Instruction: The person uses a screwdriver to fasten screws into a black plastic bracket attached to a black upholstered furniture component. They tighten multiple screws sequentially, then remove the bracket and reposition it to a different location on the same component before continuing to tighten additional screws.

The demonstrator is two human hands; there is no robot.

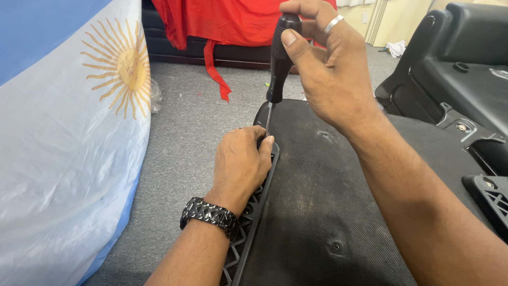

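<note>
Right hand (328, 69) wrapped around the black handle of a screwdriver (278, 58), held near upright, thumb pressed on the grip, silver ring on one finger. Shaft runs down to the left hand (241, 164), which is curled shut over the ribbed plastic edge of a dark felt-covered panel (317, 212); tip hidden behind those fingers. Black bracelet (209, 214) on left wrist. Left of left hand: grey carpet (185, 137), then a blue-white flag with a sun (69, 132). Beyond right hand: red cloth (222, 21). Right of right forearm: black moulded plastic part (455, 69)
</note>
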